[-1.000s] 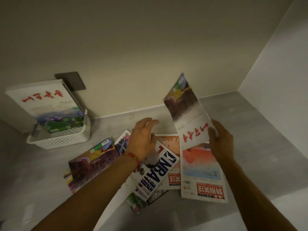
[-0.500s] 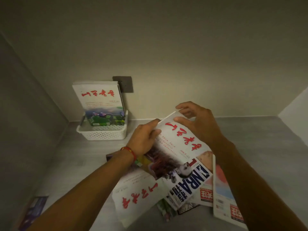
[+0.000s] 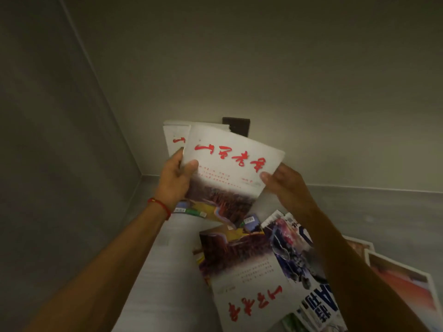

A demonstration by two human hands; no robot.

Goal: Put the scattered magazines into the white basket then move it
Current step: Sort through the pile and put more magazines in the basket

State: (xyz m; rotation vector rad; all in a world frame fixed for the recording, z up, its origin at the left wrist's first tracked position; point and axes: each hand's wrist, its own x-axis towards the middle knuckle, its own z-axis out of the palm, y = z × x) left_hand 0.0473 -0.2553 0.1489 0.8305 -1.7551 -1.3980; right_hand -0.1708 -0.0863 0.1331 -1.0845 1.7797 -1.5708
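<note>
Head view, the only one. A magazine (image 3: pixel 230 168) with a white cover and red brush lettering is held up at centre frame, upright and slightly tilted. The left hand (image 3: pixel 173 180) grips its left edge, thumb on the cover and fingers curled behind. The right hand (image 3: pixel 285 185) pinches its right edge, thumb tip on the cover.

Just behind it, upper centre, 1 more white-and-red magazine (image 3: pixel 173 140) stands against the wall, only its left strip showing. The white basket is not visible: I judge it sits behind the held magazine, but cannot confirm.

Progress, judged: 1 magazine looks already stowed, 1 is in transit, the rest wait. Moving the basket is not yet done.

Count on the floor (image 3: pixel 383 212), lower right of frame:
- 1 white-and-red magazine (image 3: pixel 242 271), cover up, lettering towards the viewer
- 1 dark sports magazine (image 3: pixel 299 255) overlapping its right edge
- 1 orange-red magazine (image 3: pixel 405 283) at the far right, partly under the right forearm
- a further corner (image 3: pixel 357 246) above it, possibly 1 more; cannot tell

A dark wall plate (image 3: pixel 237 125) sits above the magazines. A red cord (image 3: pixel 159 206) circles the left wrist.
</note>
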